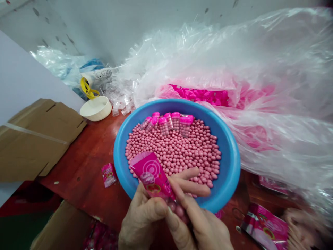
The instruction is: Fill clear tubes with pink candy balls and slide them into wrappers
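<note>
My left hand and my right hand both hold a small pink printed packet over the near rim of a blue basin. The packet tilts up to the left, and pink balls show at its lower end between my fingers. Two fingers of my right hand stretch out over the basin. Many pink candy balls fill the basin. Several small clear jars with pink lids lie on the balls near the far side, with balls inside them.
A pink packet lies left of the basin on the red table. Behind are a white dish, yellow scissor handles and large plastic bags. Cardboard stands left. At lower right, a person's hand is beside a packet.
</note>
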### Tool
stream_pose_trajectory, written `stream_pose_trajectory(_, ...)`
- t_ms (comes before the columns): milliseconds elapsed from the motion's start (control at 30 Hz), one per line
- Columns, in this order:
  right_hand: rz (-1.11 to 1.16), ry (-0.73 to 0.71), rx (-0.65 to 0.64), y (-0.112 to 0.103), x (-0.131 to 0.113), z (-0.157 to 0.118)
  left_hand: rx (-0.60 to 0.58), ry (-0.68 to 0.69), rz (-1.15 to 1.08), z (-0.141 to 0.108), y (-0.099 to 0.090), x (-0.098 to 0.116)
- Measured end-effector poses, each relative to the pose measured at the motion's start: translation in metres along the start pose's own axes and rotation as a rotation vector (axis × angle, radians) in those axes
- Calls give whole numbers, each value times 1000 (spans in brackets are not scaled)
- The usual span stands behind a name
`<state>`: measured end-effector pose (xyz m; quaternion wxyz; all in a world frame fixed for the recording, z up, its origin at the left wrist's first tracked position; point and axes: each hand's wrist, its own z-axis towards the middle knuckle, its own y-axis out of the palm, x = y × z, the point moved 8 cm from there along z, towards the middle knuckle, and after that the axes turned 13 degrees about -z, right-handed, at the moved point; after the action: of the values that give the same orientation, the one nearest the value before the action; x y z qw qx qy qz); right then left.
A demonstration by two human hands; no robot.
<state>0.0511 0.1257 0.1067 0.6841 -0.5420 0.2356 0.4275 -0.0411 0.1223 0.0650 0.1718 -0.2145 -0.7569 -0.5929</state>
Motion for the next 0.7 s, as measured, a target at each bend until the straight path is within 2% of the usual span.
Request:
stream_pose_trajectory(133,20,66,-13,3,13,0,91,41,1,2,-7,0)
stream_pose_trajectory(300,60,-3,-2,18,11,-5,186,63,45,5,-3,4)
stream_pose_trajectory(367,65,1,18,18,9,-5,187,47,101,6,1,4)
stream_pose_trajectory(467,109,19,27,11,9,-1,102,39,153,8,12,3)
stream_pose_trajectory(600,313,115,-123,11,17,10,20,19,91,9,20,0)
stream_pose_trajectory(700,558,339,-301,25,29,12,72,-29,39,5,10,-6)
